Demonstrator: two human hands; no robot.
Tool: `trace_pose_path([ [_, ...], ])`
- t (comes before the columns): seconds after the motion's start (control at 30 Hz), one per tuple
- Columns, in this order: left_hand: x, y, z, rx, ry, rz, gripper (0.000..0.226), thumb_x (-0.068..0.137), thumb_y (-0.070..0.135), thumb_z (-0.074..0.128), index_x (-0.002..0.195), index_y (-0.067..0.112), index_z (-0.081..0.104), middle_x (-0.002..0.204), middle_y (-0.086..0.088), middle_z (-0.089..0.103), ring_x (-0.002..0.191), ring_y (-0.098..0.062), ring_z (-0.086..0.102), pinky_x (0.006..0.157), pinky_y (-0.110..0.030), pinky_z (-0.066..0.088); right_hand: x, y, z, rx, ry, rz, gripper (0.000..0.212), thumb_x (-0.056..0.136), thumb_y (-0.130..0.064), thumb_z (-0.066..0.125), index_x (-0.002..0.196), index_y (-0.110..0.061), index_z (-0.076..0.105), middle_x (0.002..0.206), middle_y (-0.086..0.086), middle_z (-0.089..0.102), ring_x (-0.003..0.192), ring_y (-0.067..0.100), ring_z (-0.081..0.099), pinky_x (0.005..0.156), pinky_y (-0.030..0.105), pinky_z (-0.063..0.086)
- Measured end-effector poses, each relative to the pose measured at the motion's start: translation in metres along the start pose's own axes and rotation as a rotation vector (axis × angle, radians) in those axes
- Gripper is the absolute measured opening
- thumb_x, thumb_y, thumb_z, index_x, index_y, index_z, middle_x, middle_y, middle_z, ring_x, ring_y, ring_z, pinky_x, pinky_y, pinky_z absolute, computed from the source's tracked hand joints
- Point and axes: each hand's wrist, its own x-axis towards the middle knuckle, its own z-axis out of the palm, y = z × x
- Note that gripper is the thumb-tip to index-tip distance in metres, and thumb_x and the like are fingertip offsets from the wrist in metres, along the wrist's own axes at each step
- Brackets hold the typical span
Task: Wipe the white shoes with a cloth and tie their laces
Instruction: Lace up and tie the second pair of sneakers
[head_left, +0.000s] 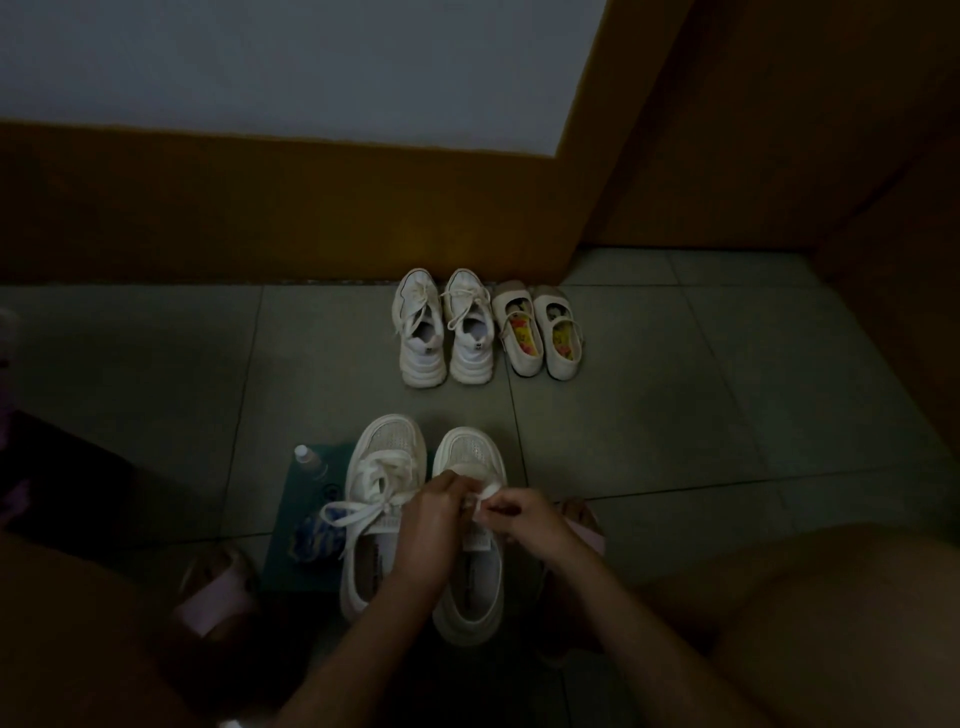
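No text is coming through legibly in this dim view. Dark print is running along the insoles of the near white sneakers (375, 564), and small dark marks are showing on the heel tabs of the far white sneakers (470, 332). All of it is blurring past reading.

Very dim throughout, with a murky green-grey cast over the floor tiles (675, 415). Lightest at 12 o'clock on the pale wall (285, 62), yet still grey. Almost black at 9 o'clock and deeply shadowed at 5 and 7 o'clock across the bare legs (831, 623). Palest at centre and 6 o'clock, on the far sneakers (444, 327) and the white shoes (384, 452). Soft and slightly smeared around the left hand (441, 512) and right hand (527, 514) pinching a lace (485, 493). Bent by the wide lens along the brown skirting (260, 208) and door frame (592, 156).
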Motion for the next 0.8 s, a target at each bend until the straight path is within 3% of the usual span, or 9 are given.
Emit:
trace_pose_path([
  [0.13, 0.002, 0.004, 0.000, -0.046, -0.003, -0.035, 0.016, 0.077, 0.002, 0.062, 0.091, 0.009, 0.066, 0.096, -0.005, 0.062, 0.076, -0.012, 0.057, 0.060, -0.013, 0.034, 0.003, 0.002, 0.002, -0.070, 0.014, 0.008, 0.022, 0.088, 0.000, 0.059, 0.104, 0.014, 0.061, 0.074, 0.001, 0.058, 0.057, -0.006, 0.054, 0.052, 0.004, 0.039],
  [0.27, 0.002, 0.002, -0.004, -0.154, -0.031, -0.060, 0.019, 0.076, -0.004, 0.063, 0.091, 0.008, 0.067, 0.094, 0.003, 0.058, 0.080, -0.006, 0.054, 0.066, -0.002, 0.036, 0.001, -0.001, 0.002, -0.084, -0.005, 0.028, 0.006, 0.088, -0.003, 0.060, 0.092, -0.001, 0.064, 0.071, -0.002, 0.057, 0.064, 0.005, 0.050, 0.049, 0.006, 0.039],
  [0.33, 0.002, -0.001, -0.008, -0.160, -0.037, -0.059, 0.020, 0.076, -0.003, 0.066, 0.092, 0.009, 0.068, 0.091, 0.006, 0.056, 0.081, -0.006, 0.055, 0.067, -0.001, 0.036, 0.000, -0.005, -0.001, -0.031, -0.004, 0.030, 0.013, 0.089, -0.002, 0.058, 0.083, -0.013, 0.060, 0.073, -0.003, 0.059, 0.064, 0.006, 0.054, 0.049, 0.009, 0.042],
  [0.4, 0.002, -0.003, -0.008, -0.167, -0.039, -0.073, 0.021, 0.075, -0.002, 0.069, 0.092, 0.010, 0.069, 0.089, 0.006, 0.058, 0.080, -0.006, 0.054, 0.068, -0.003, 0.037, -0.003, -0.010, -0.004, 0.028, -0.017, 0.022, 0.017, 0.090, 0.000, 0.055, 0.094, -0.016, 0.058, 0.081, -0.005, 0.061, 0.064, 0.000, 0.060, 0.051, 0.010, 0.044],
  [0.47, 0.001, -0.003, -0.007, -0.196, -0.041, -0.087, 0.021, 0.074, -0.002, 0.069, 0.090, 0.011, 0.069, 0.086, 0.008, 0.058, 0.077, 0.000, 0.052, 0.068, -0.002, 0.037, -0.005, -0.012, -0.005, 0.031, -0.057, -0.014, 0.026, 0.090, 0.001, 0.053, 0.111, -0.014, 0.056, 0.084, -0.007, 0.061, 0.061, -0.010, 0.060, 0.053, 0.007, 0.043],
  [0.57, 0.000, -0.002, -0.007, -0.256, -0.037, -0.087, 0.027, 0.073, -0.005, 0.069, 0.086, 0.019, 0.066, 0.082, 0.019, 0.053, 0.078, 0.006, 0.051, 0.069, -0.002, 0.038, -0.003, -0.009, -0.006, 0.001, -0.065, -0.068, 0.029, 0.090, 0.001, 0.054, 0.118, -0.006, 0.057, 0.079, -0.009, 0.058, 0.056, -0.017, 0.056, 0.052, 0.002, 0.040],
  [0.7, -0.004, -0.004, -0.009, -0.311, -0.026, -0.095, 0.038, 0.072, -0.002, 0.071, 0.081, 0.032, 0.056, 0.088, 0.012, 0.060, 0.084, 0.002, 0.057, 0.072, -0.009, 0.043, 0.004, 0.001, -0.007, -0.091, -0.019, -0.064, 0.022, 0.089, 0.000, 0.056, 0.109, 0.009, 0.061, 0.081, 0.000, 0.062, 0.061, -0.009, 0.058, 0.055, 0.003, 0.040],
  [0.8, -0.005, -0.007, -0.012, -0.270, 0.060, -0.116, 0.026, 0.073, 0.006, 0.073, 0.075, 0.028, 0.059, 0.081, 0.010, 0.059, 0.081, 0.002, 0.055, 0.068, -0.007, 0.039, 0.007, 0.006, -0.006, -0.154, 0.044, -0.055, 0.019, 0.087, -0.002, 0.060, 0.094, 0.016, 0.060, 0.083, 0.014, 0.058, 0.060, -0.007, 0.051, 0.058, 0.006, 0.040],
])
